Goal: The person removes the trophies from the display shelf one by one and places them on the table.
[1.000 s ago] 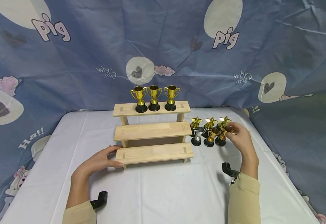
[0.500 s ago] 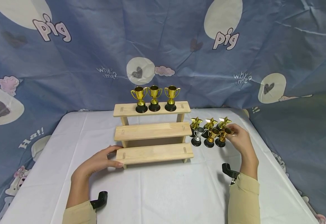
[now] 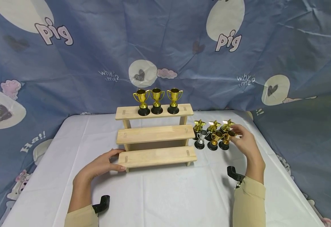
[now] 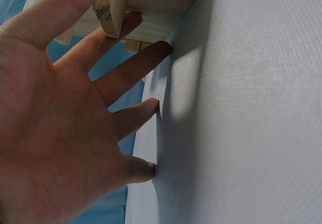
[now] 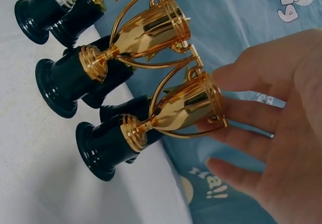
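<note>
In the head view, my left hand (image 3: 101,164) rests at the left end of a three-step wooden shelf (image 3: 156,157). Its thumb lies at the front corner of the lowest step and its fingers go behind. The left wrist view has these fingers spread and nearly straight, the lower fingertips down at the white cloth. On the right, my right hand (image 3: 246,140) pinches the rim of a bronze-gold trophy cup (image 5: 186,108) between thumb and fingers. That trophy stands upright on its black base, at the right end of the front row; the cup partly hides the fingertips.
A silver trophy cup (image 3: 201,137) and another bronze-gold trophy (image 3: 216,137) fill out the front row. Behind them stand three gold star trophies (image 3: 214,124). The shelf's top step bears three gold trophy cups (image 3: 156,97). A blue printed curtain (image 3: 165,47) hangs behind the table.
</note>
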Available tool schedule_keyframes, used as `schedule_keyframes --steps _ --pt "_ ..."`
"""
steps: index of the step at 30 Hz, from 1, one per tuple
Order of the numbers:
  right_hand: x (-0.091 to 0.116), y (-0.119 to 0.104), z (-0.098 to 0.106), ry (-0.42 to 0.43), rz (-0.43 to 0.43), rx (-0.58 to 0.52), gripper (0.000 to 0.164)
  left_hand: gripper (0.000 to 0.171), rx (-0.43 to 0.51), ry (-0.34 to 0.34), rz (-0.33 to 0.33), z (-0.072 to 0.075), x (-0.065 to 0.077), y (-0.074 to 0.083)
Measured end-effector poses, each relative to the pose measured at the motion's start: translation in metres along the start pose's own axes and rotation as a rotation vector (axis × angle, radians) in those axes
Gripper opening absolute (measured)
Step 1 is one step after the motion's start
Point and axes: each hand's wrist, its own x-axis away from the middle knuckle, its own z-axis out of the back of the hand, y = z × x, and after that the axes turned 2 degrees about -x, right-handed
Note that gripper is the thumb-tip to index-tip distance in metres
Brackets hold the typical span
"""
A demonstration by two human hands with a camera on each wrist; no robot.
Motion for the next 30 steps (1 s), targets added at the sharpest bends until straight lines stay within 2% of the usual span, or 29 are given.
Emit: schedule_keyframes --steps 5,17,23,30 --pt "-0.001 -0.007 -0.001 0.073 0.060 -0.015 0.045 0.086 0.001 0.006 0.001 0.000 0.001 -0.001" --pt "-0.002 -0.020 -0.006 0.173 0.105 -0.053 0.042 0.084 0.003 0.011 -0.008 -0.002 -0.002 -0.003" --pt "-0.002 -0.025 -0.009 0.184 0.152 -0.055 0.041 0.084 0.000 0.021 -0.020 -0.002 -0.003 -0.002" --pt "-0.004 -0.035 -0.014 0.154 0.210 -0.065 0.042 0.085 -0.006 0.019 -0.010 -0.002 -0.002 -0.004"
